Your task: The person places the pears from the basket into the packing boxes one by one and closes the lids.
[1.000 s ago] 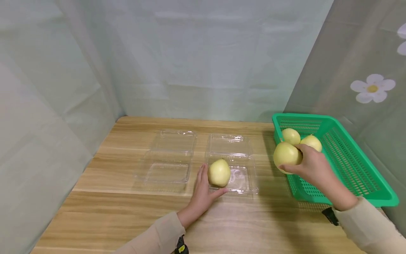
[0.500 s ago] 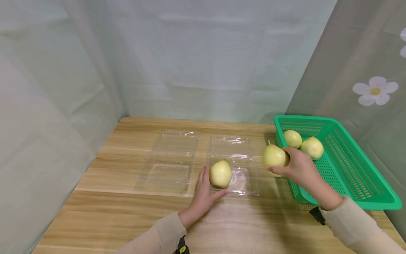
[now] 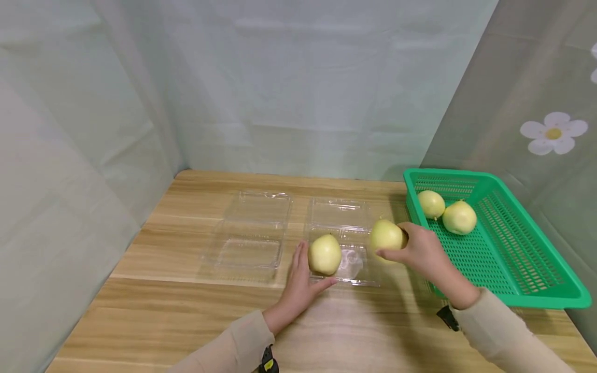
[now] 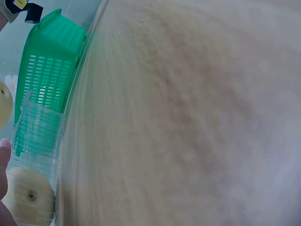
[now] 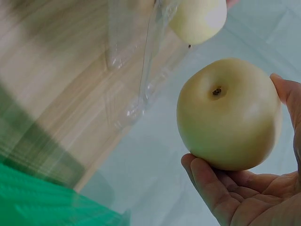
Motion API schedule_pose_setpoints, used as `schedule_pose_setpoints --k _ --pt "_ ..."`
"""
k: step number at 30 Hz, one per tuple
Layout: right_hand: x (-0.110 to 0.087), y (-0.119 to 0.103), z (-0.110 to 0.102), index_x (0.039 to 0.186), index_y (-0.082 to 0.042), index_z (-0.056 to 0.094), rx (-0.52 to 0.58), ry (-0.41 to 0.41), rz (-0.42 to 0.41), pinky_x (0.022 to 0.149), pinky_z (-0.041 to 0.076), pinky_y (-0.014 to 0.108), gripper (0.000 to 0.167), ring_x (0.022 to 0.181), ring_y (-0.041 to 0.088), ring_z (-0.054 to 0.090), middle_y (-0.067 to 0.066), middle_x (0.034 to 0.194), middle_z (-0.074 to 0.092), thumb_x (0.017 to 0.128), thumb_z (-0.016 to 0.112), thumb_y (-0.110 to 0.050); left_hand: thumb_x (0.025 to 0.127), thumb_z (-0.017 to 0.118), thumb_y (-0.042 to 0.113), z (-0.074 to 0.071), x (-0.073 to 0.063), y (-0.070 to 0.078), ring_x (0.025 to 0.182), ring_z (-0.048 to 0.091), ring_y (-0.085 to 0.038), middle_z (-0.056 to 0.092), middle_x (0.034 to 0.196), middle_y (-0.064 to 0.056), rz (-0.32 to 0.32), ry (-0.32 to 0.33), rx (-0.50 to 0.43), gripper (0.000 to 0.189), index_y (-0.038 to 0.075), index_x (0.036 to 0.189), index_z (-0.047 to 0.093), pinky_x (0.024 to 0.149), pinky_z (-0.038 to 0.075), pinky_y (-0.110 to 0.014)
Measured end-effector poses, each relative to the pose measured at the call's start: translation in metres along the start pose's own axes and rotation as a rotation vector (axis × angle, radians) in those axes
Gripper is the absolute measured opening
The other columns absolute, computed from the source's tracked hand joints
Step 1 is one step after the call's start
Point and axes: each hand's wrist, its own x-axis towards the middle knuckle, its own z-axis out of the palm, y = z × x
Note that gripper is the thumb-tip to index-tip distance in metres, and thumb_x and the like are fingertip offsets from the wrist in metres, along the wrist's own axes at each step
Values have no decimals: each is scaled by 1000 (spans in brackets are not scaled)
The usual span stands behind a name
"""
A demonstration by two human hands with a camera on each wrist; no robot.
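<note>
My right hand (image 3: 422,252) grips a pale yellow pear (image 3: 386,235) between thumb and fingers. It is held in the air by the right side of a clear plastic clamshell box (image 3: 356,282) whose lid lies folded back. In the right wrist view the underside of that pear (image 5: 230,117) faces the camera. Another pear (image 3: 325,255) sits in the left half of the box. My left hand (image 3: 297,292) rests at the box's front left corner, fingers straight along its left side and thumb along the front edge.
A second clear clamshell box (image 3: 247,254) lies unfolded on the wooden table (image 3: 154,305) to the left. At right stands a green plastic basket (image 3: 536,298) with two pears (image 3: 459,217) in it. Pale curtains (image 3: 303,103) hang behind the table.
My right hand has carried the pear leftward from over the basket's left edge to the box's right side. The left hand and the pear in the box have stayed put.
</note>
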Motion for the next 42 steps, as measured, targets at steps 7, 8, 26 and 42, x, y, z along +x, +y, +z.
schedule_pose_setpoints --k 7,8,26,42 --pt "5 -4 11 105 10 61 -3 0 -5 53 45 31 62 69 23 58 18 86 66 68 83 -35 72 82 34 0 1 1 141 16 -46 14 154 -29 12 8 4 109 -8 148 16 113 20 -59" --pt "6 -4 12 105 10 61 -4 -1 -9 53 45 31 62 69 23 58 18 86 66 68 83 -35 72 82 34 0 1 1 141 16 -45 14 154 -29 13 9 5 109 -8 148 16 113 20 -59" --pt "10 -6 36 103 10 61 31 -20 -17 50 44 28 61 66 21 58 17 84 66 68 84 -34 73 81 37 0 1 -2 141 16 -46 13 154 -29 15 2 4 109 -8 148 16 112 21 -60" --pt "10 -6 54 101 7 62 54 -61 16 50 43 27 58 63 18 56 12 80 65 68 84 -35 73 81 38 1 0 -1 142 14 -45 12 155 -28 3 -6 -7 109 -6 148 15 113 20 -61"
